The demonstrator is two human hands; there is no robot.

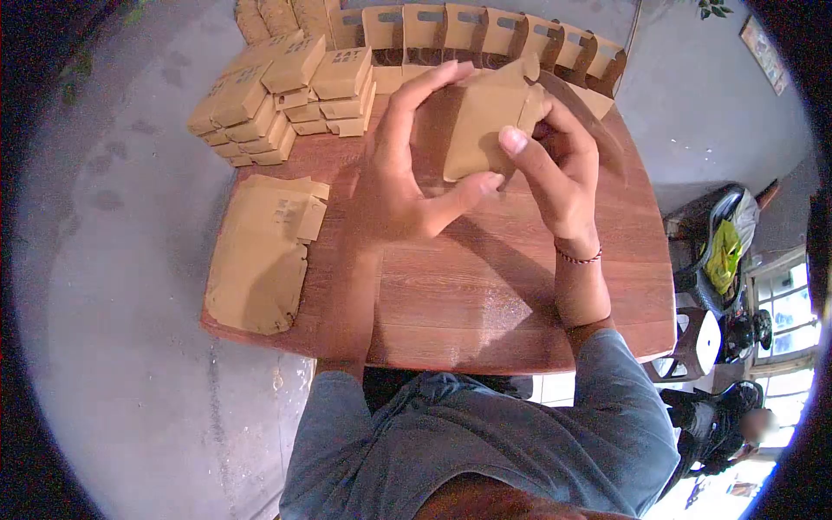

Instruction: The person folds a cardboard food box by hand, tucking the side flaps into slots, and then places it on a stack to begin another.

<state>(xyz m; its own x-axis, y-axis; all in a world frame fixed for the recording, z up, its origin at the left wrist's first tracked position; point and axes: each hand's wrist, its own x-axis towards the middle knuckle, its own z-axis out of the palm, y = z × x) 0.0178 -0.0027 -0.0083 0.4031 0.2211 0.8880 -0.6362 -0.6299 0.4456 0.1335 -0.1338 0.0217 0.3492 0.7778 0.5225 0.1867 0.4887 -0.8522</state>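
A brown cardboard carton (484,121), partly folded and tilted, is held up above the far middle of the wooden table. My left hand (416,169) curves around its left side, with the thumb near the lower edge and the fingers at the upper edge. On the right side, my right hand (555,165) pinches the carton's edge, its thumb on the front face. A notched flap sticks up at the carton's top right. Flat cardboard blanks (256,251) lie on the table to the left of my left arm.
Stacked folded boxes (247,100) stand at the table's far left. A row of upright cartons with handle holes (464,33) lines the far edge. Beyond the table's right side are a white stool (698,342), a chair with bags (724,251) and a person (715,425).
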